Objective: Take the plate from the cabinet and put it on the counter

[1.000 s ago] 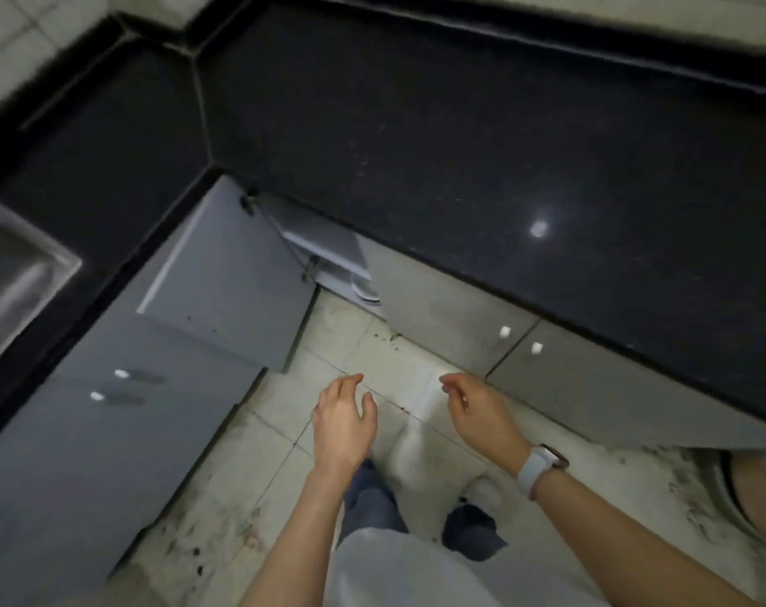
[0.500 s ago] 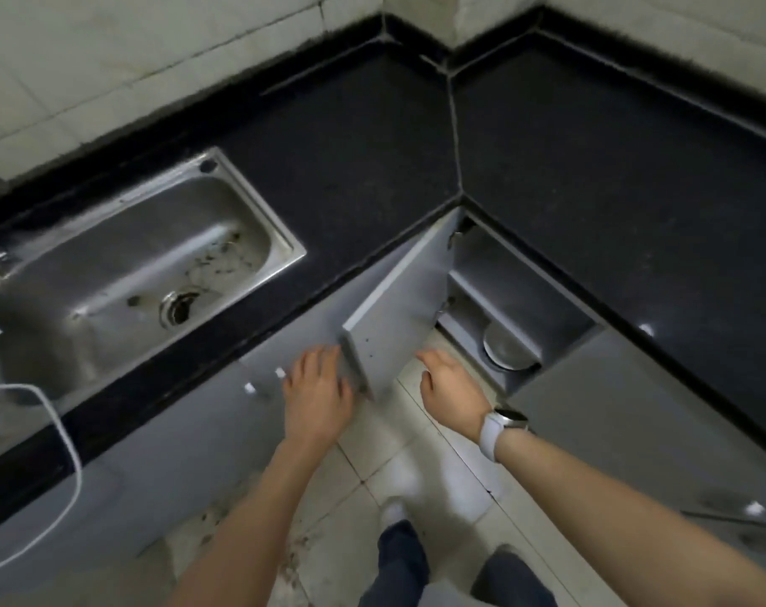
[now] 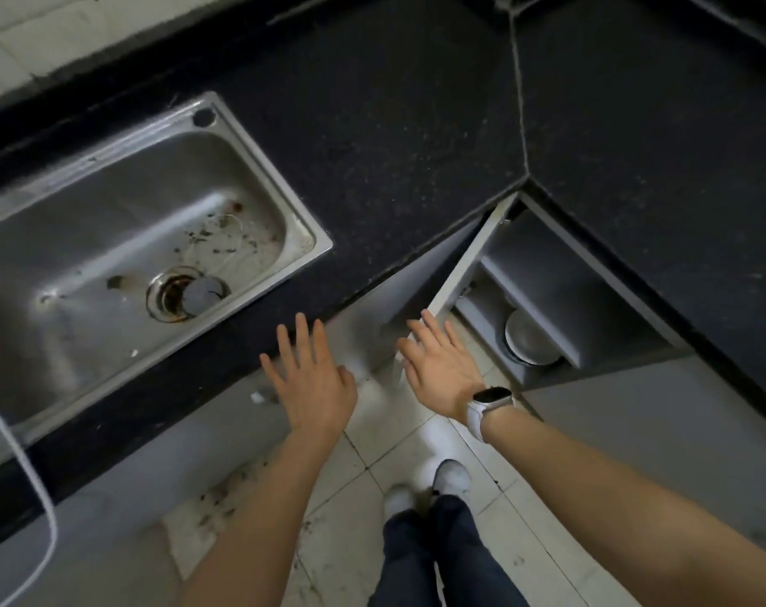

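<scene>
Inside the grey cabinet [image 3: 560,273] lies a round metal plate [image 3: 531,340]; both hands' grip spread, empty.

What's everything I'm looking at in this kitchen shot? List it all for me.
counter: one, black speckled, L-shaped, across the top and down the right.
sink: one, steel, set in the counter at left, stained, drain near its middle.
cabinet: one, grey, under the counter corner, door swung open.
plate: one, silvery grey, on the cabinet's lower level, partly hidden by the shelf above.
cable: one, white, looping at the left edge.
floor: pale tiles, dirty near the cabinets.
shoes: two, white, below centre.
watch: one, white band, on the right wrist.
left hand: open, empty, fingers spread.
right hand: open, empty, near the door's edge.
</scene>
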Demonstrator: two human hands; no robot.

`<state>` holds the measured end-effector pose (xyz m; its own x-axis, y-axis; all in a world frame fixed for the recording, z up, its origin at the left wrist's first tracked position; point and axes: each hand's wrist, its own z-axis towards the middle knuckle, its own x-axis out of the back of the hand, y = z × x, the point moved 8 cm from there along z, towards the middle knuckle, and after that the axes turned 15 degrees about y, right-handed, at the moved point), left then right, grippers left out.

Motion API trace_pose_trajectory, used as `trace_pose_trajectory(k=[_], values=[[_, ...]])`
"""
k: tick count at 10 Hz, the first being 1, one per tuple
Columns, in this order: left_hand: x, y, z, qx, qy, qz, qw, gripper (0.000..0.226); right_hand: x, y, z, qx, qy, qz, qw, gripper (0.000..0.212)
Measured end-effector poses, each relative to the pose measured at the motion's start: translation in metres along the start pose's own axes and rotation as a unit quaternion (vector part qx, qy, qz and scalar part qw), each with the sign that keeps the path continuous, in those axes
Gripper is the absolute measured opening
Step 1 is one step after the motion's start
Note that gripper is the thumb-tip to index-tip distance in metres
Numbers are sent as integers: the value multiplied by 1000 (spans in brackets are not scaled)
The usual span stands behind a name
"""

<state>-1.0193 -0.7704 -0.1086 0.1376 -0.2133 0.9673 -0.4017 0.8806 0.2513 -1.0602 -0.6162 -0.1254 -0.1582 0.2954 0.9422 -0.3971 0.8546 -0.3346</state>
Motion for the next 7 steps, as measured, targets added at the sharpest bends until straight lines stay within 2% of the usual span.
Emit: trace_pose_trajectory(k=[1,2,3,5,6,7], values=[[-8,32,-9,-60,1,-12,998,67,9,26,-44,-39,39,8,998,34],[-24,72,-19,-129,-48,-28,990,64,17,58,-76,-94,71,-10,993,34],[-44,133,-30,-212,-103,-43,971,63,16,106,-107,-179,46,-60,981,70],[-66,227,-32,-284,-139,-36,948,63,42,177,-117,-266,103,-20,958,66],[-74,266,-32,-306,-145,-39,940,63,57,216,-116,-278,121,-12,953,65],[-76,290,-29,-309,-145,-35,939,64,72,234,-112,-274,103,39,956,63]])
